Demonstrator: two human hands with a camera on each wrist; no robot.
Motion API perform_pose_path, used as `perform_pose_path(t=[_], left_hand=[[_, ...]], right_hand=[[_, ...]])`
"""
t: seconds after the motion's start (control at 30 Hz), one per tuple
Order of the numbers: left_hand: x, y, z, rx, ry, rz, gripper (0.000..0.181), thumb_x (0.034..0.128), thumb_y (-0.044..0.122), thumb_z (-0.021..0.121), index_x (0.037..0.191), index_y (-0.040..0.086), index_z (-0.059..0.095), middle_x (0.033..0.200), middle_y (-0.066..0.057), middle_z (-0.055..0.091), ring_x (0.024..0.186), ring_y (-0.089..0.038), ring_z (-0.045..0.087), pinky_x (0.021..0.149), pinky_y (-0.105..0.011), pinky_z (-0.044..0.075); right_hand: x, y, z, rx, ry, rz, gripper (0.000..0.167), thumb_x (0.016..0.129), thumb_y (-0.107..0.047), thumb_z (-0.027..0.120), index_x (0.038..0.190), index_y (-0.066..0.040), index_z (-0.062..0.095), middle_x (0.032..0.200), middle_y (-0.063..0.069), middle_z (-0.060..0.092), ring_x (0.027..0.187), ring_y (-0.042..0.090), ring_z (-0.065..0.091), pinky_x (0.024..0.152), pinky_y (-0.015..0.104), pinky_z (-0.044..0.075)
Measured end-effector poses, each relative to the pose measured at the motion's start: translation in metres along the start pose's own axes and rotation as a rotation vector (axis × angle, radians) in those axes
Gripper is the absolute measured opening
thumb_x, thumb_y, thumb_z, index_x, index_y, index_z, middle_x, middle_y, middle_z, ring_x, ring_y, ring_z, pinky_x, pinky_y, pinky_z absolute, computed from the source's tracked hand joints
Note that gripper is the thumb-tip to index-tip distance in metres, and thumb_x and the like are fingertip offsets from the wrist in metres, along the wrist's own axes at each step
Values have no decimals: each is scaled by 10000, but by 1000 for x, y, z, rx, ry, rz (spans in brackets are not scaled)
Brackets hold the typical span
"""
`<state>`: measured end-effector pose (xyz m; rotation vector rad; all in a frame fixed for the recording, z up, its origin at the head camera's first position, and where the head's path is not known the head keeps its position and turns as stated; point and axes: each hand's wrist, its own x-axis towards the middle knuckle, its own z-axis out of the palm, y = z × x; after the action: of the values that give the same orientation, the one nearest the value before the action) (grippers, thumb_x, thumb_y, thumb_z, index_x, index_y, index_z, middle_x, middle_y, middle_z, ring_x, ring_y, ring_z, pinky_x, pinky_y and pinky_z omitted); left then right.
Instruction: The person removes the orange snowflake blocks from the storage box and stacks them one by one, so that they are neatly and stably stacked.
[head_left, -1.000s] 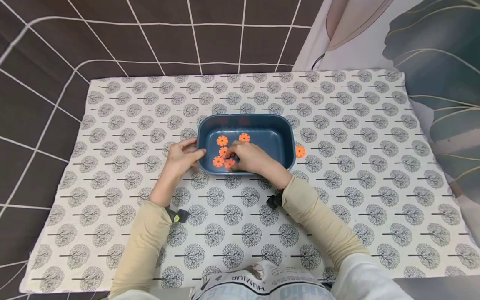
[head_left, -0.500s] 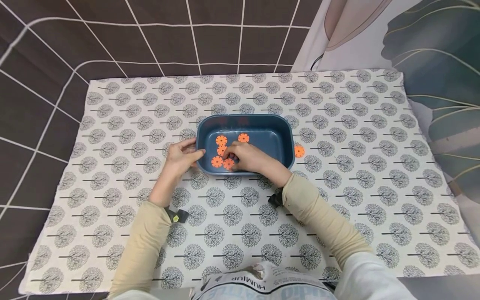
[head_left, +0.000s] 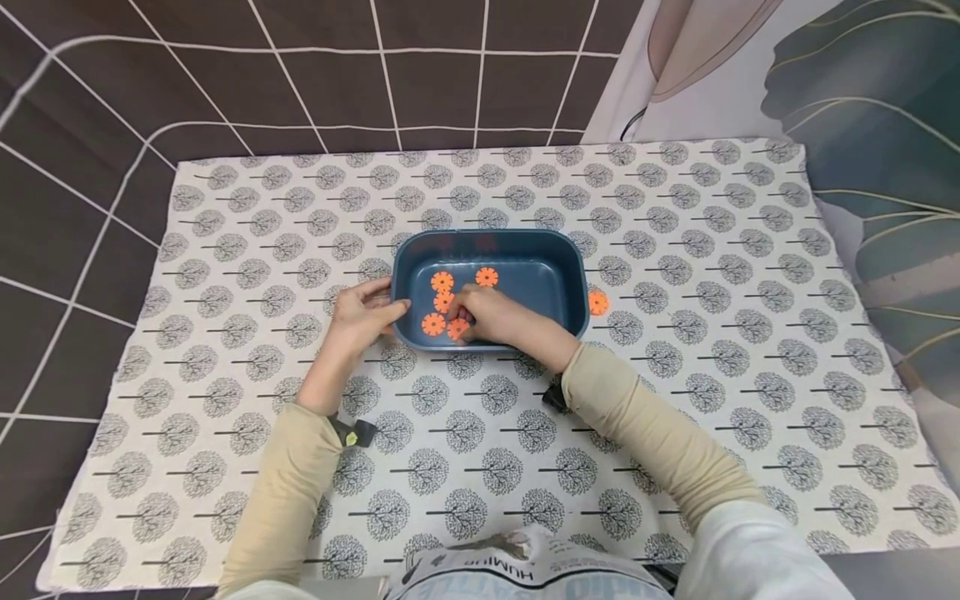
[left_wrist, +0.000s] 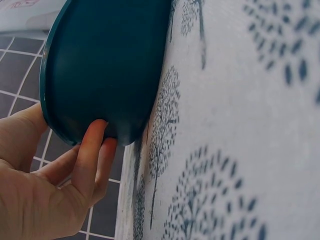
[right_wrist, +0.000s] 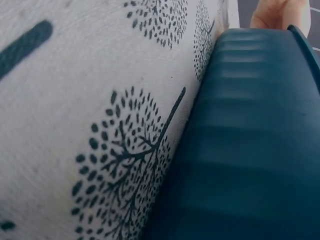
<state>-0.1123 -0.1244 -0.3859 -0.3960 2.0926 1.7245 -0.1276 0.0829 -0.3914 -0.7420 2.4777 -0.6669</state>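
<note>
A dark blue rectangular tub (head_left: 551,250) stands on the cloth. My left hand (head_left: 363,312) grips its left end, thumb over the rim and the other fingers against the outer wall; the left wrist view shows this wall and those fingers (left_wrist: 90,155). Inside the tub, the fingers of my right hand (head_left: 491,317) are curled down and pinch an orange notched disc (head_left: 457,331), partly covered by the thumb. Several like discs lie flat on the tub floor, one of them a disc (head_left: 433,324) just left of the held one. The right wrist view shows only the tub's outer side.
Another orange disc (head_left: 597,302) lies on the cloth, close to the tub's right end. The tree-patterned cloth (head_left: 712,367) covers the table. A dark wall with white grid lines (head_left: 330,83) rises behind, and a curtain (head_left: 862,100) hangs at the right.
My right forearm has swung a little outward to the right while its fingers stay on the same disc. The disc just above has shifted slightly. My left hand keeps its hold.
</note>
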Motion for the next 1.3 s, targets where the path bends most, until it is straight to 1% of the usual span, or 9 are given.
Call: perform_pose_path(t=[0.17,0.33,0.53,0.7,0.87,1.07,1.2,1.3], left_hand=[[0,1,1,4,0,4,614,828,42,664,1387,51,409,1248,-199,571,776,-107,646,710,-246,589],[0,2,1,11,5,-5,612,830,45,662,1388,58,409,1247,-191,571,836,-146,642,719,-245,588],[0,1,2,6,4,-2,610,829,38,660,1386,54,411,1235,-194,576,832,-152,646,725,-252,588],[0,1,2,13,9,5,606,827,35,662,1381,51,417,1231,-191,579,824,-134,643,721,-251,588],[-1,0,2,17,10,9,613,824,35,665,1383,51,415,1233,-192,579,804,-119,645,711,-247,589],[-1,0,2,25,8,10,613,825,42,665,1384,53,414,1232,-190,580,822,-138,646,722,-243,587],[0,0,2,14,8,8,612,825,37,664,1383,52,414,1233,-193,579,808,-132,648,721,-246,587],[0,-1,1,3,10,9,606,826,32,662,1380,50,419,1233,-201,578,780,-110,647,708,-246,589]], right_hand=[[0,-1,0,-37,-3,-6,343,746,-177,776,1044,-54,659,1033,78,586,899,183,548,777,230,513],[-1,-4,-2,-68,-17,-13,344,763,-166,764,1071,-66,647,998,71,581,886,183,534,761,238,507],[-1,-5,-3,-72,-9,-1,338,747,-190,775,1042,-79,652,961,55,577,854,171,528,729,231,500],[0,-5,-3,-67,-17,12,338,747,-195,774,1043,-86,655,964,53,572,858,169,530,732,224,499],[0,-5,-3,-61,9,-23,333,738,-189,781,1032,-81,666,971,56,599,862,168,553,749,215,510],[-1,-2,-2,-43,48,-51,309,710,-192,803,976,-78,695,937,52,641,821,162,573,722,212,519],[2,-1,-2,-38,55,-59,315,695,-198,811,964,-76,702,901,44,653,789,154,570,692,206,515],[3,0,-2,-38,53,-75,342,691,-197,813,988,-72,699,869,45,650,768,151,567,676,204,509]])
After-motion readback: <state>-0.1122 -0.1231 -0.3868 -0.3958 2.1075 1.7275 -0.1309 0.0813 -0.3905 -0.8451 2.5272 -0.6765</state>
